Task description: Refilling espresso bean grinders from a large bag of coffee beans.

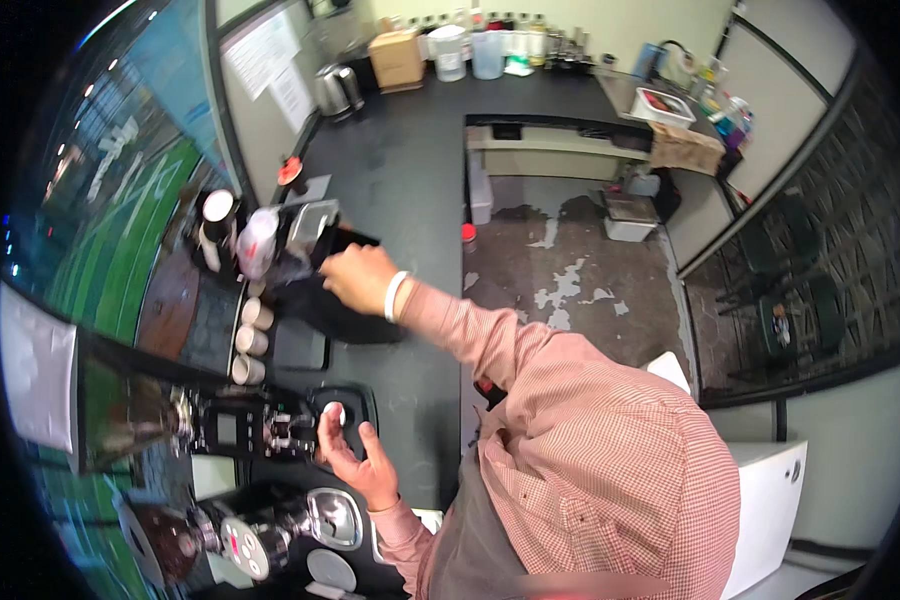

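Note:
My right hand [361, 276] reaches over the dark counter [420, 247], its fingers closed on a black cloth-like item [345, 311] that is blurred and hangs beneath the hand. Just beyond it are a clear plastic container [315, 221] and a translucent plastic bag [258, 244]. My left hand [360, 469] is raised, palm up and fingers apart, with nothing in it. It hovers beside a black coffee grinder [229, 431] with a small display. Behind its fingertips shows a small white round object [335, 412] on a black tray [367, 401].
Several paper cups [251, 340] line the counter's window side. A second grinder [244, 547] stands nearer the bottom. Farther along are a steel kettle [339, 90], a cardboard box [396, 58] and plastic pitchers [487, 54]. A white tub [661, 107] sits at the far right.

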Demonstrator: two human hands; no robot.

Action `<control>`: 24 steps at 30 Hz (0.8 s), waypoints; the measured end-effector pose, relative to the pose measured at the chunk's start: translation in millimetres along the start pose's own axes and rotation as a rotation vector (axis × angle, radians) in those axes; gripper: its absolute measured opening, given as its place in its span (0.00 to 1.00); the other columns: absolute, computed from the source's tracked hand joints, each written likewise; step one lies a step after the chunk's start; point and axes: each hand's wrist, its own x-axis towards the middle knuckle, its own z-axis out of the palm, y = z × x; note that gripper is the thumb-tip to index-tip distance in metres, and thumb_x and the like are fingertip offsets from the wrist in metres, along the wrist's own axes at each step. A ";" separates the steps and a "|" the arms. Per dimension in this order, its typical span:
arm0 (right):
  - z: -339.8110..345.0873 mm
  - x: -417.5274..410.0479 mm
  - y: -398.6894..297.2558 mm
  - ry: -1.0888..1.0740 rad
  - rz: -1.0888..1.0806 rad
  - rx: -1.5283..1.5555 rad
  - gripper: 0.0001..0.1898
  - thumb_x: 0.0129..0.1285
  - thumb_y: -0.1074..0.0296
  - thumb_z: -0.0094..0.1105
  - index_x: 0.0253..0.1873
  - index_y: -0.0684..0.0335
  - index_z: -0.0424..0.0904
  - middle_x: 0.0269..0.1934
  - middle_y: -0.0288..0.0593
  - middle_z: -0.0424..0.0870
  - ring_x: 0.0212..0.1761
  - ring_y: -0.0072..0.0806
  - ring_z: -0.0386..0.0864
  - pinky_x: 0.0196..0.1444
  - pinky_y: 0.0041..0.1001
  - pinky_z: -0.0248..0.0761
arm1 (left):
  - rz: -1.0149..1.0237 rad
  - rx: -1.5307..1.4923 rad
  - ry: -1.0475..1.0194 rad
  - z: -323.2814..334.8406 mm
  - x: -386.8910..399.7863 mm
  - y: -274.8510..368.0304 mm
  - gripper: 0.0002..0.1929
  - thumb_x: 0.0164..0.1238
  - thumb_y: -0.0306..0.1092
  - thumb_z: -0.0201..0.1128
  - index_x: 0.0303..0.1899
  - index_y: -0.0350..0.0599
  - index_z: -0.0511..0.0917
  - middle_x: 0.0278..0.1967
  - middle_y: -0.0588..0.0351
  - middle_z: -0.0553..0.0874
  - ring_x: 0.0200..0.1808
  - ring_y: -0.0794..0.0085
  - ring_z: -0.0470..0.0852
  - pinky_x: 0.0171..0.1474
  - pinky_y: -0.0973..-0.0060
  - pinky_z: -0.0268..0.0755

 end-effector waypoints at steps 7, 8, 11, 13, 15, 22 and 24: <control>-36.0 -70.9 -51.4 -0.151 -0.071 0.439 0.17 0.67 0.55 0.61 0.37 0.66 0.84 0.30 0.61 0.86 0.33 0.59 0.87 0.40 0.50 0.82 | -0.134 -0.077 -0.104 70.9 23.8 -34.4 0.35 0.74 0.24 0.67 0.77 0.35 0.59 0.70 0.44 0.73 0.68 0.63 0.74 0.73 0.65 0.65; -33.7 -79.1 -51.3 -0.218 -0.089 0.438 0.19 0.69 0.52 0.61 0.39 0.66 0.85 0.32 0.61 0.87 0.36 0.60 0.87 0.42 0.52 0.81 | -0.158 0.014 -0.047 77.6 29.5 -35.5 0.29 0.76 0.24 0.63 0.74 0.34 0.62 0.67 0.44 0.75 0.65 0.62 0.76 0.70 0.66 0.68; -39.8 -79.8 -24.9 -0.341 -0.152 0.715 0.20 0.70 0.49 0.60 0.44 0.64 0.87 0.36 0.56 0.89 0.41 0.58 0.87 0.47 0.50 0.80 | -0.220 0.090 0.122 78.4 39.9 -47.5 0.16 0.84 0.29 0.55 0.64 0.31 0.72 0.59 0.48 0.83 0.58 0.67 0.82 0.63 0.70 0.74; -29.0 -65.8 -9.8 -0.128 -0.272 0.689 0.21 0.66 0.50 0.68 0.55 0.60 0.82 0.51 0.53 0.83 0.50 0.53 0.83 0.47 0.47 0.78 | -0.263 0.014 0.198 60.2 38.0 -40.7 0.20 0.84 0.39 0.60 0.60 0.28 0.76 0.52 0.50 0.86 0.50 0.74 0.82 0.54 0.72 0.77; -40.2 -44.8 10.0 0.078 -0.521 0.412 0.34 0.55 0.47 0.76 0.64 0.52 0.76 0.61 0.47 0.73 0.64 0.47 0.71 0.60 0.49 0.68 | -0.264 0.175 0.157 49.0 40.1 -23.2 0.21 0.82 0.41 0.62 0.54 0.26 0.80 0.49 0.47 0.89 0.48 0.73 0.83 0.53 0.71 0.77; -20.2 -1.3 53.1 -0.641 -0.508 0.723 0.15 0.67 0.59 0.69 0.51 0.64 0.85 0.36 0.53 0.88 0.37 0.44 0.88 0.39 0.37 0.78 | -0.298 0.347 0.480 81.1 69.8 4.1 0.20 0.68 0.34 0.76 0.56 0.37 0.80 0.51 0.52 0.86 0.50 0.69 0.85 0.53 0.71 0.78; -18.3 -7.6 47.2 -0.759 -0.435 0.789 0.15 0.69 0.61 0.67 0.51 0.68 0.84 0.32 0.49 0.87 0.32 0.31 0.85 0.35 0.32 0.75 | -0.272 0.456 0.674 100.2 56.4 9.4 0.24 0.64 0.35 0.78 0.58 0.39 0.79 0.55 0.52 0.84 0.52 0.66 0.84 0.54 0.70 0.79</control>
